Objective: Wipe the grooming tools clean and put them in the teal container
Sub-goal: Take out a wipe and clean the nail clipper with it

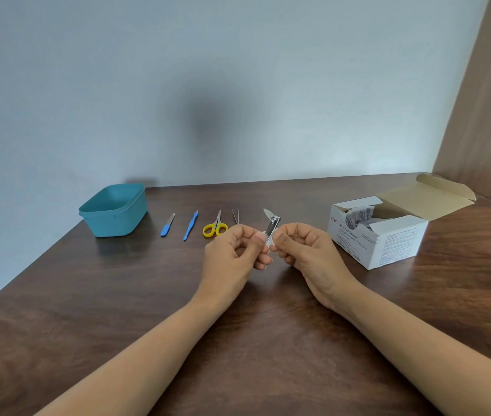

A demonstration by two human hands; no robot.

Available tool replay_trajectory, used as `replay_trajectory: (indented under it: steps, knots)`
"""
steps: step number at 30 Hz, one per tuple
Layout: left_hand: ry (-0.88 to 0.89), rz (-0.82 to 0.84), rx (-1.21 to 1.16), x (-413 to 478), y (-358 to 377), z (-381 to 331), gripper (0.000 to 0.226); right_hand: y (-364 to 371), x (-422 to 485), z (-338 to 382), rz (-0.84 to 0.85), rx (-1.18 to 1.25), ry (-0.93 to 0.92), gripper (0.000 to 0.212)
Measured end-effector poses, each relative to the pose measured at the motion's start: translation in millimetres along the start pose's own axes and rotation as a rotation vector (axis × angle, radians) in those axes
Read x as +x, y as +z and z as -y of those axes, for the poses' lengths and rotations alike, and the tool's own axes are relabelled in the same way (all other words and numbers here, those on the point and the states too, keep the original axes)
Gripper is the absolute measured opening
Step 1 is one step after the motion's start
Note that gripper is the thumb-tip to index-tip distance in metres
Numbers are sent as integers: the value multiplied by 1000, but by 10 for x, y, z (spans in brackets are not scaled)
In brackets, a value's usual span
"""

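Both hands meet above the middle of the brown table (118, 295). My left hand (232, 253) and my right hand (307, 250) each pinch one side of a small white swab packet (270, 242). Just behind the packet is a silver nail clipper (273, 221) with its lever raised; I cannot tell whether the packet touches it. To its left lie thin metal tweezers (235, 215), yellow-handled scissors (216, 227), a blue-handled cuticle tool (190, 226) and a blue-handled nail file (167, 225). The teal container (112, 222) stands open and looks empty at the far left of the row.
An open white box of alcohol swabs (388, 241) sits at the right, flap folded back, with packets inside. A pale wall runs behind the table and a wooden panel (484, 115) stands at the right. The table's left edge slants close to the container.
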State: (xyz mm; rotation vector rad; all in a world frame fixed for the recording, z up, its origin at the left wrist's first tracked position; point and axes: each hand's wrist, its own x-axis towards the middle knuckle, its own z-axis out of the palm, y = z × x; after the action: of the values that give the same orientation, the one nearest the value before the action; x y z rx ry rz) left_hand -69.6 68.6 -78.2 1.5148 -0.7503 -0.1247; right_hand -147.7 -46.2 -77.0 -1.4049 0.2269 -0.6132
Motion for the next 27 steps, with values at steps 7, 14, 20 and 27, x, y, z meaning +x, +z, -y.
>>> replay_trajectory:
  steps: [7,14,20,27]
  knots:
    - [66,27,94,-35,10,-35,9,-18,34,6,-101,143,35,10]
    - [89,24,124,-48,18,-44,5,-18,29,15,-128,118,28,15]
    - [61,27,76,-57,14,-64,8,-12,27,11,-113,69,22,13]
    - [67,35,123,-43,0,-50,12,-28,42,25,-125,141,67,10]
